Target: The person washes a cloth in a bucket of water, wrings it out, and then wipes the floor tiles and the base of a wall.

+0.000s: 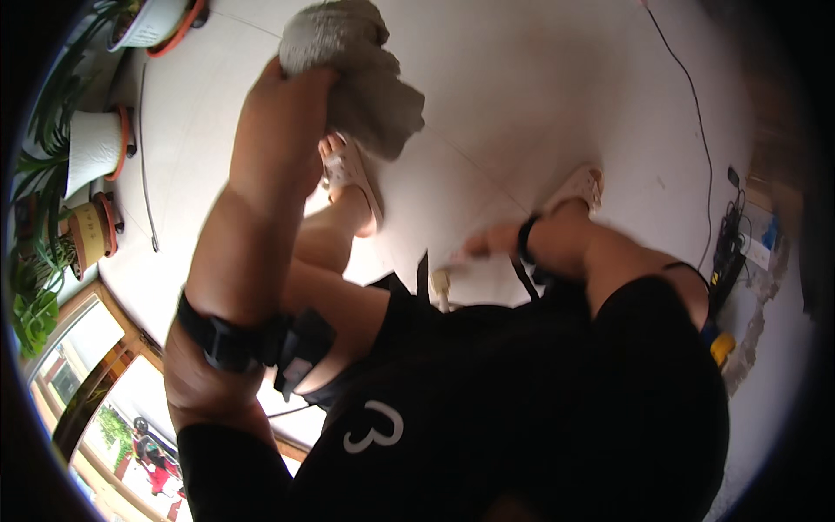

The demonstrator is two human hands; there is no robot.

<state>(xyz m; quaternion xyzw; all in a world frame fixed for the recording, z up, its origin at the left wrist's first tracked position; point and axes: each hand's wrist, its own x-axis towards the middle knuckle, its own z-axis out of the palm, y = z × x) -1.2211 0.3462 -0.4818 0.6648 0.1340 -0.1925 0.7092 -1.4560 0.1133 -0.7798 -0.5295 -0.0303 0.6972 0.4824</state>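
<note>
My left hand [287, 111] grips a crumpled grey-beige cloth [372, 85], which hangs in folds above the floor and beyond my left foot. The arm behind it wears a black strap with a dark device. My right hand [486, 241], with a black band at the wrist, is low between my legs and blurred by motion. Whether its fingers hold anything is unclear. Just below that hand, a small pale object [441, 280] shows at the edge of my black clothing; its kind cannot be told.
Potted plants in a white pot [98, 145] and a yellow pot [91, 231] line the left side on wheeled saucers. A thin dark cable [695, 98] crosses the pale floor at right, towards bundled black cords [727, 241]. My feet wear light clogs [355, 173].
</note>
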